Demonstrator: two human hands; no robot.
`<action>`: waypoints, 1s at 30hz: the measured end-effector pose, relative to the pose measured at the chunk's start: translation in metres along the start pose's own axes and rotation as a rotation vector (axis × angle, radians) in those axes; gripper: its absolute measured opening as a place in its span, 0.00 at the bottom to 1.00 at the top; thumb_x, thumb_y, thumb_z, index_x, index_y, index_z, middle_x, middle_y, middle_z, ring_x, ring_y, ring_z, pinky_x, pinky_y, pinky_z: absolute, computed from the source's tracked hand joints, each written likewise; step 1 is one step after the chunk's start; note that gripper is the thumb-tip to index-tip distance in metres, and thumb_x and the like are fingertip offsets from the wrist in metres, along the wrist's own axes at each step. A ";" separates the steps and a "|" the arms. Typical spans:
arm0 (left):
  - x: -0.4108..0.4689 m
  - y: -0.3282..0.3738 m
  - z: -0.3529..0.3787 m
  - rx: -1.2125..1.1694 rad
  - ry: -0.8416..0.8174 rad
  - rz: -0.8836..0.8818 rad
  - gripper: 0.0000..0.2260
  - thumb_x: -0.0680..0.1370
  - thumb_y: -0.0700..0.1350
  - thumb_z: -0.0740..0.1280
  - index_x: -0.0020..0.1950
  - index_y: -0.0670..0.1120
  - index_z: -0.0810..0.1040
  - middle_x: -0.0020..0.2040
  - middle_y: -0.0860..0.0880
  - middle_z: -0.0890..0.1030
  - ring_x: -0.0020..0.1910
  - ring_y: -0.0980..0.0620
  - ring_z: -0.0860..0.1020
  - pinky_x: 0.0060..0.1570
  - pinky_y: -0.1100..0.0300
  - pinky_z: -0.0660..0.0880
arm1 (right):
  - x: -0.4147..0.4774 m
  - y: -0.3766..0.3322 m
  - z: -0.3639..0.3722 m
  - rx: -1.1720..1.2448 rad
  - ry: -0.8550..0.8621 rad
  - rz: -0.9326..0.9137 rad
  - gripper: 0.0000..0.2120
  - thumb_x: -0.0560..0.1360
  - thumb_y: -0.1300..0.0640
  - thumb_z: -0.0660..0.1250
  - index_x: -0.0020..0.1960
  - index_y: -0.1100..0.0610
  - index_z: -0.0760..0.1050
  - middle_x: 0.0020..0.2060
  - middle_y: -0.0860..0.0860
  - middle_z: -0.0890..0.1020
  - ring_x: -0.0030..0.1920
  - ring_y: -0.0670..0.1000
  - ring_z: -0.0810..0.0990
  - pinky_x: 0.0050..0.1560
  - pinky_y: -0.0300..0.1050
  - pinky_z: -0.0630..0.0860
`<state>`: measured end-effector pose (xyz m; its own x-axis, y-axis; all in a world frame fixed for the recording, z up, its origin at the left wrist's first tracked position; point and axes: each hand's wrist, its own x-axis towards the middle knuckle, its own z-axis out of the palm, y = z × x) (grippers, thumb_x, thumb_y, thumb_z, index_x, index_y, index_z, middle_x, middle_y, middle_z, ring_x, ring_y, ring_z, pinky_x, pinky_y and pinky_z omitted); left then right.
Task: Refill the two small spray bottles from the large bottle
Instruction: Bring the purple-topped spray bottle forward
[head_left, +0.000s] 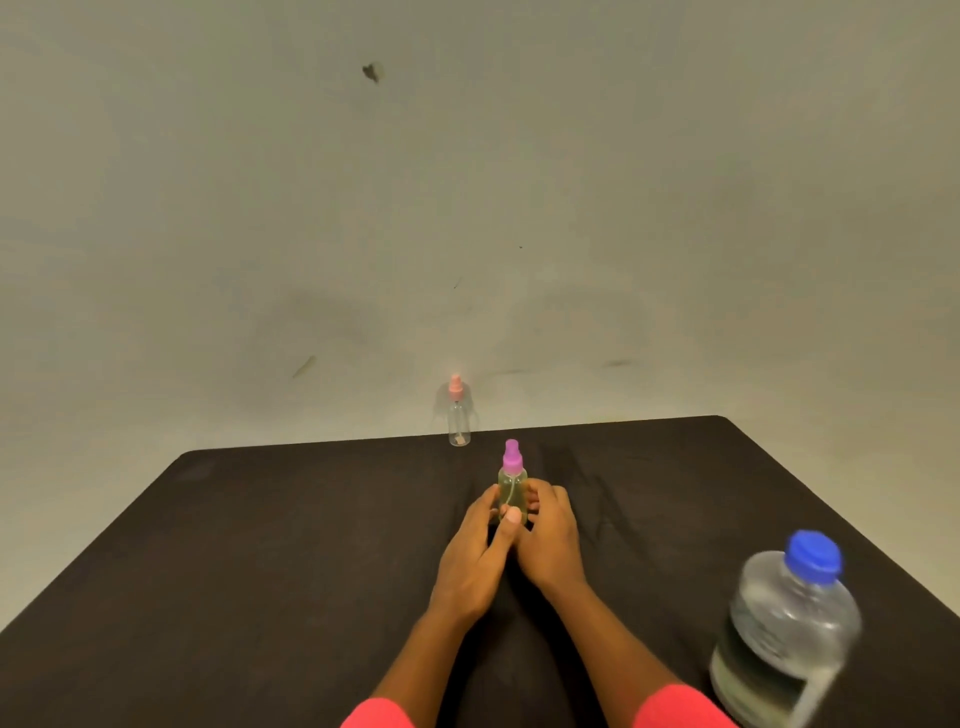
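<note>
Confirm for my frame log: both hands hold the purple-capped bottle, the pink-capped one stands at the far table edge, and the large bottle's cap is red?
No: the head view shows the large bottle has a blue cap, not red. The left hand and right hand do hold the purple-capped bottle, and the pink-capped bottle stands at the far edge of the table.

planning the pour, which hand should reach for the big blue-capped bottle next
The right hand: the large bottle stands at the right of the table, by that forearm, while the left hand grips the purple-capped spray bottle.
</note>
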<state>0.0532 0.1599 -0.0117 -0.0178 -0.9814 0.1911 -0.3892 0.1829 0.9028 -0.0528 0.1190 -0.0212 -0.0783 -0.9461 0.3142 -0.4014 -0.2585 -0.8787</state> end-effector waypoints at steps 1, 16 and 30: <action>-0.006 0.000 0.001 0.003 -0.009 0.001 0.25 0.70 0.75 0.52 0.66 0.72 0.61 0.64 0.69 0.70 0.62 0.71 0.69 0.60 0.66 0.66 | -0.007 -0.001 -0.003 0.003 0.000 0.002 0.11 0.74 0.54 0.69 0.55 0.48 0.73 0.50 0.42 0.71 0.46 0.43 0.77 0.46 0.34 0.75; -0.088 0.018 0.001 0.052 -0.079 0.012 0.31 0.70 0.74 0.53 0.71 0.64 0.63 0.67 0.63 0.71 0.66 0.63 0.69 0.67 0.53 0.67 | -0.091 -0.020 -0.041 -0.020 0.000 0.007 0.13 0.73 0.55 0.69 0.57 0.53 0.74 0.52 0.47 0.72 0.47 0.44 0.77 0.52 0.43 0.77; -0.135 0.029 0.001 0.153 -0.234 0.084 0.30 0.72 0.73 0.52 0.73 0.66 0.56 0.72 0.65 0.63 0.70 0.65 0.63 0.68 0.60 0.63 | -0.143 -0.026 -0.076 -0.024 0.034 -0.001 0.10 0.74 0.59 0.69 0.55 0.52 0.74 0.51 0.47 0.73 0.48 0.42 0.77 0.46 0.31 0.72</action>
<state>0.0430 0.2979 -0.0118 -0.2609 -0.9533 0.1524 -0.5117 0.2704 0.8155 -0.1000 0.2762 -0.0159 -0.1090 -0.9387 0.3271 -0.4229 -0.2540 -0.8698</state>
